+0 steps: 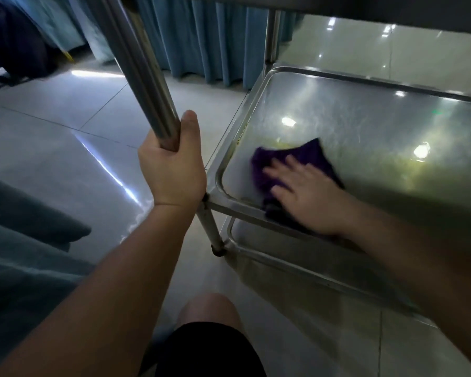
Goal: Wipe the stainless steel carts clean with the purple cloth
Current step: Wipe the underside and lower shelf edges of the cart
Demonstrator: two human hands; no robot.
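Bare knee [208, 308] and dark shorts occupy the bottom of the view, nearest the camera; the person is low beside the cart. Left hand [172, 170] wraps its grip fully round the cart's near upright post [136, 66], thumb along the tube, apparently steadying the frame. Right hand [307, 194] lies flat with fingers spread, pressing the purple cloth [307, 156] onto the middle shelf [365, 118]; this grip holds nothing, it only bears down. Cloth position: near-left area of the shelf, close to the rounded corner, partly draped over the near rim. Cloth extends beyond the fingertips, toward the far side of the shelf. Yellowish residue shows just past the cloth's far edge and along the left rim. Judgement: the next stroke should run away from the body, into that residue; the right hand is the nearer one.
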